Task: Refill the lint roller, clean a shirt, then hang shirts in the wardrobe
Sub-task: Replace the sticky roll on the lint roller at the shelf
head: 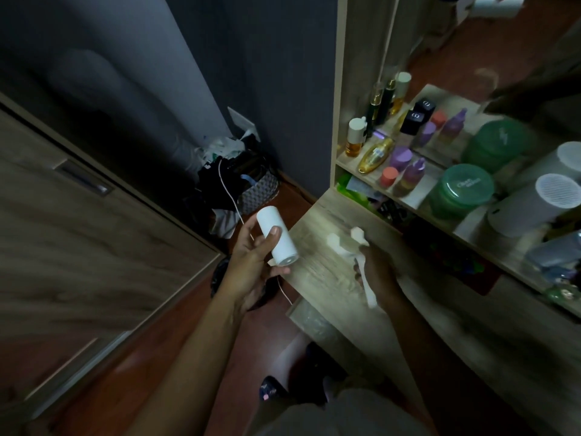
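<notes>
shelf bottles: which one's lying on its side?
The gold-coloured bottle, tipped flat near the shelf's front edge. The purple-capped and amber bottles beside it stand upright.

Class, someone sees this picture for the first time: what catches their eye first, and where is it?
The bright white refill roll in the left hand, at centre. Next, the white lint roller handle gripped by the right hand over the wooden desk. Then the green jar on the shelf at right.

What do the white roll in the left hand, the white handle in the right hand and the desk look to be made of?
White roll: apparently paper, matte and smooth, with no shine.
White handle: likely moulded plastic, judging by its shaped ends, though motion blur hides the finish.
Desk: wood-look laminate or veneer, with printed-looking grain and a dull sheen.
</notes>
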